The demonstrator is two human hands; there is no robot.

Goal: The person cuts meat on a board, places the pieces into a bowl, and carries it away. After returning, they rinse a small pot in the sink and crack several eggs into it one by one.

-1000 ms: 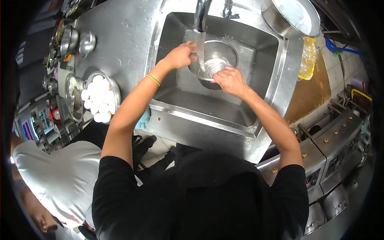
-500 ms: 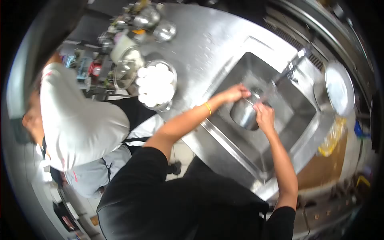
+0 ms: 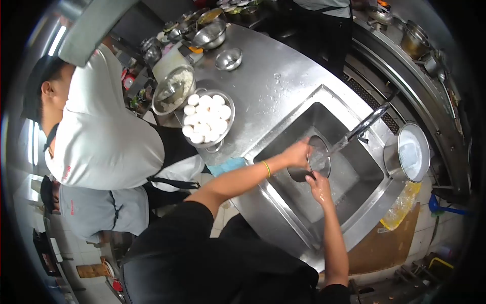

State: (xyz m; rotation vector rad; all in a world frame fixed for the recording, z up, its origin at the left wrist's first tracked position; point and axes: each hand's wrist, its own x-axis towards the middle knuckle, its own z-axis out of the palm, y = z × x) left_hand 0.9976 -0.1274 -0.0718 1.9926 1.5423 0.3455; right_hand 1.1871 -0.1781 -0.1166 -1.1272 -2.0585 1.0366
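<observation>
A round metal pot (image 3: 299, 175) is tilted over the steel sink (image 3: 273, 190), its mouth turned toward the faucet (image 3: 368, 121). Water from the spout runs into it. My left hand (image 3: 298, 154), below a yellow wristband, grips the far left side of the rim. On the near side, my right hand (image 3: 321, 189) is closed on the rim too, with wet fingers. Part of the pot is hidden behind my hands. Shallow water lies on the sink's bottom.
Left of the sink stand a bowl of eggs (image 3: 206, 119) and a bowl of white food (image 3: 179, 83). A small metal bowl (image 3: 229, 59) sits farther back. A large pot (image 3: 400, 154) stands to the right. Co-workers (image 3: 109, 131) stand close on my left.
My hands have turned the pot so its mouth faces the faucet, and my left hand has shifted along the rim. The view has swung, bringing more of the room into sight.
</observation>
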